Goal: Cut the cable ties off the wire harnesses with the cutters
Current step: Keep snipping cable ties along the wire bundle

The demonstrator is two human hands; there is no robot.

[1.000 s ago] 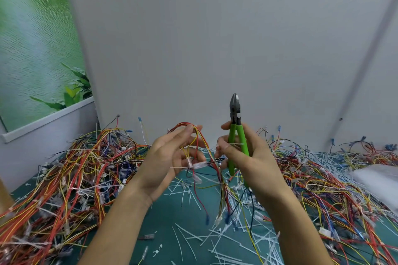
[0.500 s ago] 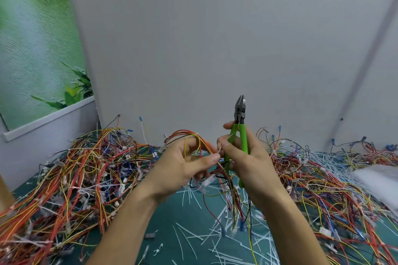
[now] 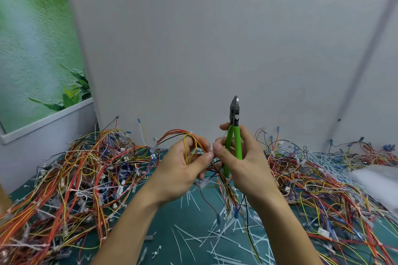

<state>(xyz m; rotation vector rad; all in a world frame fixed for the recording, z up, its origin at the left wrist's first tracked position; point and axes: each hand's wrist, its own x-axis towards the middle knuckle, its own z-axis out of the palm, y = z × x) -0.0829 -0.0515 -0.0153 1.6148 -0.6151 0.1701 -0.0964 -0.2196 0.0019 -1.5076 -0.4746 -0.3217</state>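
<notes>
Harness (image 3: 189, 142) hung mid-frame, L hand (image 3: 183, 168) pinching its loop. R hand (image 3: 243, 163) had closed in from 3 o'clock, fingertips meeting L's, and stayed clamped round cutters (image 3: 234, 135), blades together, pointing 12. Prob. picking at a tie by hand; tie hidden btw fingertips.

Workshop bench: wire harnesses (image 3: 71, 170), cut ties (image 3: 215, 236)

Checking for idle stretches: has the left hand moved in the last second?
Yes. The left hand shifted right, away from the white ledge, closing on the right hand gripping the cutters.
</notes>
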